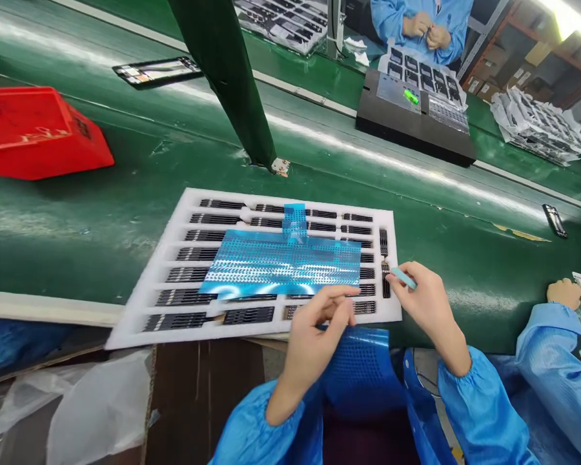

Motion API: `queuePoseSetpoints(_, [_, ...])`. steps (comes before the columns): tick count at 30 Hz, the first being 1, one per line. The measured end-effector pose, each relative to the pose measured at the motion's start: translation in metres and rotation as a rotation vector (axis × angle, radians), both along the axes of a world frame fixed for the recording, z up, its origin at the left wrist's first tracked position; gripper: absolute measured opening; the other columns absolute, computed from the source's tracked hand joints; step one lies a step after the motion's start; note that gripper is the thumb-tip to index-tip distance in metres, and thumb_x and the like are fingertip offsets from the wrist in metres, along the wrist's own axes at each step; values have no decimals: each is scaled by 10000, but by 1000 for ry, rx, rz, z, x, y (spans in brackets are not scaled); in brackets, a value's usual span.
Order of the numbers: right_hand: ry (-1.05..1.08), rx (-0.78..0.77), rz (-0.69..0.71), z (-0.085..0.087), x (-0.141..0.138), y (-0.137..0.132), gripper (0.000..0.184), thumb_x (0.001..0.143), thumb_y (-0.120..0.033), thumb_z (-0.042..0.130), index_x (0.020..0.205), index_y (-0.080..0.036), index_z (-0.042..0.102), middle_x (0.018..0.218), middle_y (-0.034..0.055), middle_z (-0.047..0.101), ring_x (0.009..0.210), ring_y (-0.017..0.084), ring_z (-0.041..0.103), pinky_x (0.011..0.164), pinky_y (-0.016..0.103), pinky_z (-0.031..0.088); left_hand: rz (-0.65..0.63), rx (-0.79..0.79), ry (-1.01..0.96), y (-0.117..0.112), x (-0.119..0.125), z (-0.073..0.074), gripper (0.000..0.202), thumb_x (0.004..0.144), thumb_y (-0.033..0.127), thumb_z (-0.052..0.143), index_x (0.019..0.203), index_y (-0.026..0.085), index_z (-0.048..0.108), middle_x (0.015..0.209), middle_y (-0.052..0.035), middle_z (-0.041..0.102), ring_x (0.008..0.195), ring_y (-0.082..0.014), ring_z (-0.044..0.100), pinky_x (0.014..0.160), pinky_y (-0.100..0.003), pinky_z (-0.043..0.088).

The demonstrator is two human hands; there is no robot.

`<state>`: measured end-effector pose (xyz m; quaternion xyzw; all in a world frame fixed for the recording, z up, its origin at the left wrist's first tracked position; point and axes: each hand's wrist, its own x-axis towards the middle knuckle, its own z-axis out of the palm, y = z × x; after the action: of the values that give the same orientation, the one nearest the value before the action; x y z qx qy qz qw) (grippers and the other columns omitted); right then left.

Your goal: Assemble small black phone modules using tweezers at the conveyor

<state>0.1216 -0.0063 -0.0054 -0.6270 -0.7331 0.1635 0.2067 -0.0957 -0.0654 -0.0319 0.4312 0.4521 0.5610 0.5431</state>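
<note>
A white foam tray [174,213] with rows of small dark parts lies on the green belt in front of me. On it rests a shiny blue perforated sheet [281,261]. My left hand [314,336] hovers at the tray's near edge, its fingers pinched together by the blue sheet's near corner; what they hold, if anything, is too small to make out. My right hand [426,300] is closed on a small pale blue tool [403,278] whose tip touches the parts at the tray's right end. A second blue sheet [363,374] lies in my lap below the tray.
A red bin [33,132] sits upside down at the left. A green post [232,84] rises behind the tray. A black machine [411,119] stands across the belt, where another person's hands [426,29] work. A co-worker's hand and sleeve [561,303] are at the right.
</note>
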Motion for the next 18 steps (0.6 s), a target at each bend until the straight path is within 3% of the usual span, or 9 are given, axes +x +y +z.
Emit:
queuePoseSetpoints(2, [-85, -61, -48, 2, -5, -12, 32, 1017, -262, 701, 1029, -242, 723, 924, 29, 782, 765, 213, 713, 668, 305, 436, -12, -64, 69, 0, -15, 0, 153, 1030, 286, 708, 1104, 196, 807, 685, 39, 697, 645, -114, 664, 648, -198, 515])
queuePoseSetpoints(4, [-229, -135, -108, 4, -15, -18, 84, 1014, -245, 724, 1098, -239, 714, 1016, 49, 810, 795, 224, 742, 647, 304, 396, -34, -113, 98, 2, -22, -1, 165, 1024, 291, 706, 1103, 194, 814, 683, 35, 695, 651, -118, 665, 639, -198, 501])
queuePoseSetpoints(9, [-435, -231, -121, 12, -29, -21, 75, 1055, -292, 715, 1107, -238, 715, 1129, 84, 829, 878, 260, 792, 653, 309, 421, -56, -141, 129, 3, -17, -1, 215, 1019, 332, 694, 1082, 174, 826, 668, 12, 692, 594, -124, 634, 585, -213, 460])
queuePoseSetpoints(14, [-539, -260, -149, 3, -17, -19, 294, 1097, -492, 619, 1095, -234, 760, 966, 117, 831, 790, 316, 806, 613, 341, 468, -29, -135, 169, 1, -10, -5, 289, 1030, 387, 657, 1060, 154, 826, 645, -9, 674, 592, -147, 647, 591, -234, 485])
queuePoseSetpoints(18, [-605, -286, -102, -6, -16, -15, 366, 1101, -542, 577, 1137, -232, 767, 871, 130, 811, 771, 351, 818, 602, 356, 499, -11, -138, 183, 0, -8, -13, 340, 1041, 447, 660, 1037, 148, 821, 659, -25, 677, 603, -150, 642, 605, -241, 485])
